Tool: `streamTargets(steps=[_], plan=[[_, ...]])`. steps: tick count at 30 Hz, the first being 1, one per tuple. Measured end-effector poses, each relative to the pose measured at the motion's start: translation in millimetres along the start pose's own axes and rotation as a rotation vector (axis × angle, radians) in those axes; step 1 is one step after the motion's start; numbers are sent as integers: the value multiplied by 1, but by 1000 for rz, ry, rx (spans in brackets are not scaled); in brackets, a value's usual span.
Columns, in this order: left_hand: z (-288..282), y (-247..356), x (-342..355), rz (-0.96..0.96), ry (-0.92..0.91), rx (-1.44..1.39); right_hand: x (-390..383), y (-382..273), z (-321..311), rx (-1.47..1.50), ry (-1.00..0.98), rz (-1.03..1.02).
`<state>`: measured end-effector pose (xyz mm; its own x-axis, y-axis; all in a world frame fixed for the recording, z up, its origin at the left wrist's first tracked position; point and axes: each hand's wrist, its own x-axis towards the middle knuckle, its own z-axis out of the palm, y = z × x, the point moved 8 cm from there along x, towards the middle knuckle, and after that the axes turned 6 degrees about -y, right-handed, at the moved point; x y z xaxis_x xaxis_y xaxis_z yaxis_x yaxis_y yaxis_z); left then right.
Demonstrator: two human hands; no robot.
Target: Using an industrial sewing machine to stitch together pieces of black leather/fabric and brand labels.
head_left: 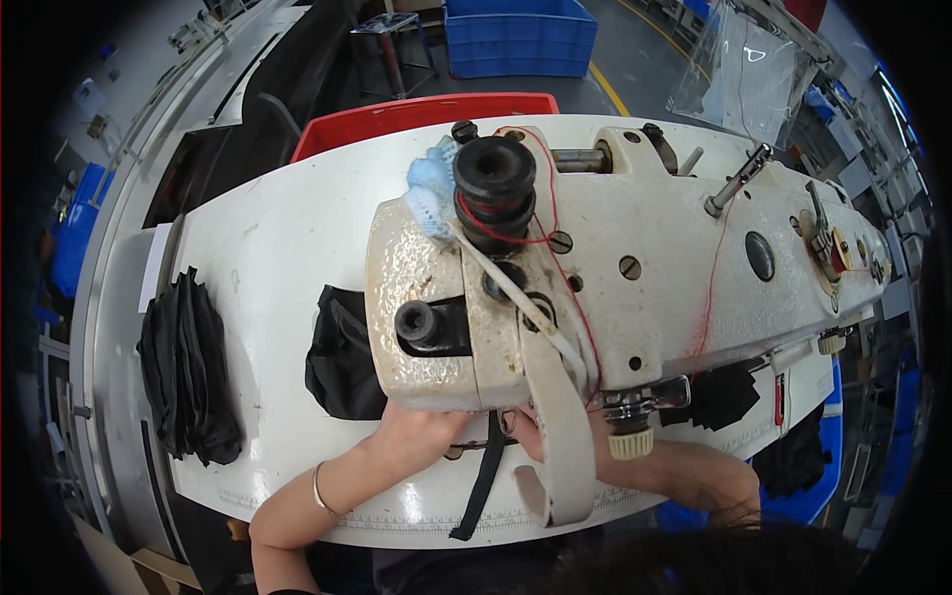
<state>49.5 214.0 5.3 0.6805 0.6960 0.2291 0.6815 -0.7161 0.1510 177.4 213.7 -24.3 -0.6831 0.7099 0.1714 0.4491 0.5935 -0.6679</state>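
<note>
black strap (482, 484) crosses printed ruler (397, 510) — left hand (424, 433), right hand (529, 436) near it — fingers' hold unclear.

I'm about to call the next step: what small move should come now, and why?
Perhaps straighten the black strap with the nearby left hand: the strap slants and its loose end lies by the near edge of the white table.

A sewing machine (654, 307) spans the bench (268, 268), with stacked fabric (188, 367) at far left, a fabric piece (342, 362) beside its head and a fabric pile (719, 397) at right. A strap (481, 486) runs between left hand (421, 436) and right hand (529, 436) toward the near edge. Behind sits a bin (426, 107); farther back, a crate (521, 45).
</note>
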Motion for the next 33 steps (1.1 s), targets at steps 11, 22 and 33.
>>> streamTargets(steps=[11, 22, 33], plan=[[-23, 2, 14, 42, 10, 29, -14, -10, 24, -839, -15, -484], [-44, 12, 6, 25, 18, 15, 1, -22, -10, -732, 105, -551], [-44, 14, 5, -176, 97, -108, 14, -47, -8, -429, -88, -300]])
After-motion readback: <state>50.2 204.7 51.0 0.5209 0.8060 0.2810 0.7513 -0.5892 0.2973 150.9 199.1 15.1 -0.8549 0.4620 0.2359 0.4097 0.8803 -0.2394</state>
